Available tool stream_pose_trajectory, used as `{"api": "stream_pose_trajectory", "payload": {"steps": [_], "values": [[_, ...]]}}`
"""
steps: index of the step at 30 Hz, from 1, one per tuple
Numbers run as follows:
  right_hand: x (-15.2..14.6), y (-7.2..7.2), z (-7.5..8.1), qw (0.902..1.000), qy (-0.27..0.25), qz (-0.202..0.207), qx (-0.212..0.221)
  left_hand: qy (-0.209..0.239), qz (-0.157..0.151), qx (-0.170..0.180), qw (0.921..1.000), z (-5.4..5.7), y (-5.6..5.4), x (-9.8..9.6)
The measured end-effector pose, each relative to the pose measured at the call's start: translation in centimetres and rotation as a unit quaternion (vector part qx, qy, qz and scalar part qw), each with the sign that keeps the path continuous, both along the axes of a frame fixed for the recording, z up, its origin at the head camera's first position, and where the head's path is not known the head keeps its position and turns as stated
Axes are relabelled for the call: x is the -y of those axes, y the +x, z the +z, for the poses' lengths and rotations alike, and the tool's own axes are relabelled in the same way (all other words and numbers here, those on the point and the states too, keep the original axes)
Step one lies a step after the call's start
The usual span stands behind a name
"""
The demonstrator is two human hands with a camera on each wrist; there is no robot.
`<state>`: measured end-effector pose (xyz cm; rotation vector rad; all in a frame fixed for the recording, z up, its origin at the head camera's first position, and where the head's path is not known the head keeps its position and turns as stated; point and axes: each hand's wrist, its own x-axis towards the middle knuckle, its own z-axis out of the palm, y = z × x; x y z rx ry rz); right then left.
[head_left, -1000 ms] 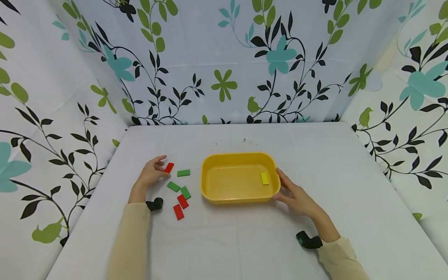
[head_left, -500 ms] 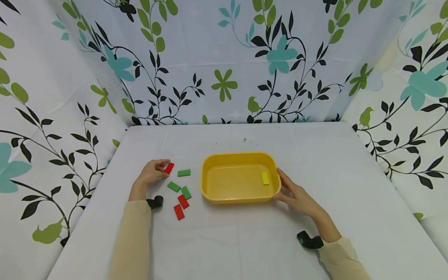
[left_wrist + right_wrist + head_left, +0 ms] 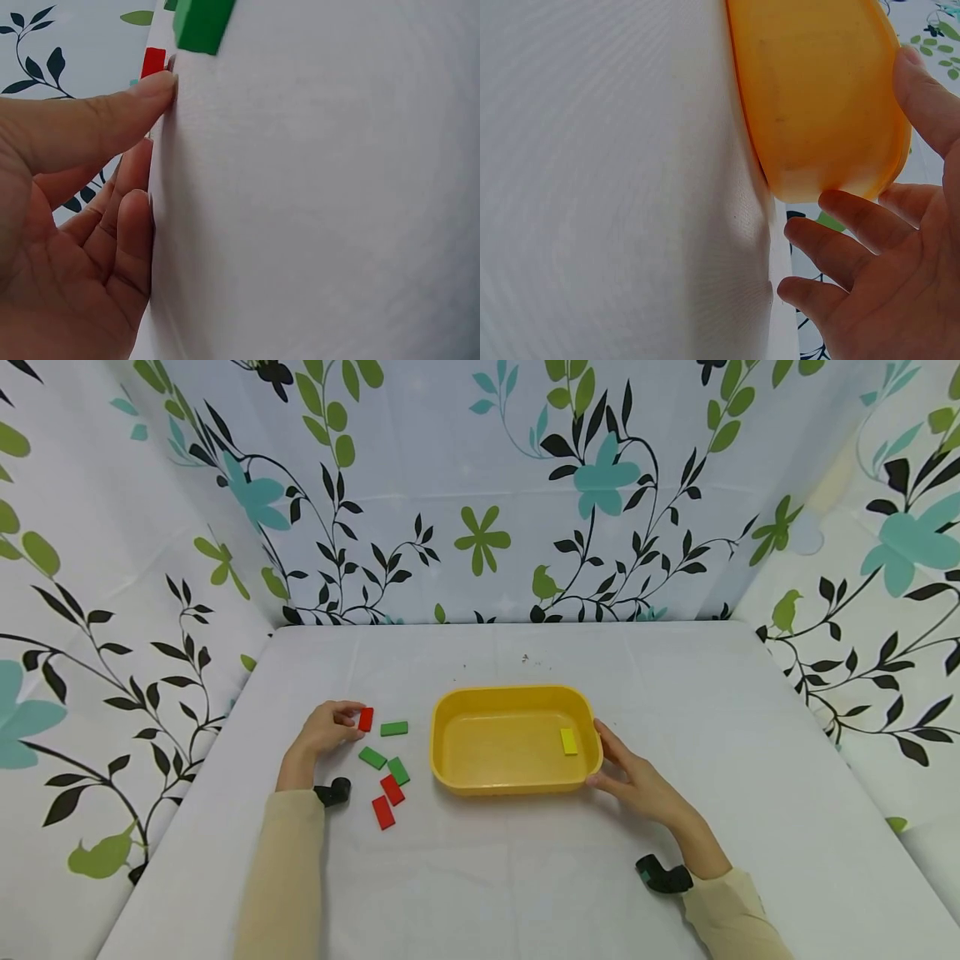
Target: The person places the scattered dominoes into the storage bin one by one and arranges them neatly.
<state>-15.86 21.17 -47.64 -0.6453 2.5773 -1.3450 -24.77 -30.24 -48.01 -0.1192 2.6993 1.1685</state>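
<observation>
My left hand (image 3: 327, 729) is at the left of the white table, its thumb and fingers pinching a small red block (image 3: 366, 719). In the left wrist view the thumb tip covers part of this red block (image 3: 153, 61). Close by lie several green blocks (image 3: 393, 728) and two more red blocks (image 3: 383, 812). A yellow tray (image 3: 480, 790) stands at mid-table with one yellow block (image 3: 569, 742) inside near its right end. My right hand (image 3: 637, 781) holds that end, thumb at the near corner and fingers along the outer wall, as the tray (image 3: 825, 97) shows in the right wrist view.
A white cloth covers the table (image 3: 525, 877). Behind it hangs a leaf-patterned curtain (image 3: 420, 460), with more patterned cloth along both sides. Black wrist mounts (image 3: 663, 874) sit on both arms. A few dark specks mark the cloth behind the tray.
The left fingers have closed in on the far red block, which has turned more upright in the head view and shifted slightly right. The right hand and the tray have stayed put.
</observation>
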Motion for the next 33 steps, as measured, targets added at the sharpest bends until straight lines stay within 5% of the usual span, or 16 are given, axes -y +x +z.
{"api": "stream_pose_trajectory", "payload": {"steps": [21,33], "values": [[-0.1,0.1,0.1,1.0000,-0.001,-0.001,-0.002,0.086,0.049,-0.030,0.9947,0.5,0.9,0.0],[0.0,0.0,-0.1,1.0000,0.003,-0.006,0.003,0.152,0.038,-0.052,0.9863,4.1,1.2,-2.8]]}}
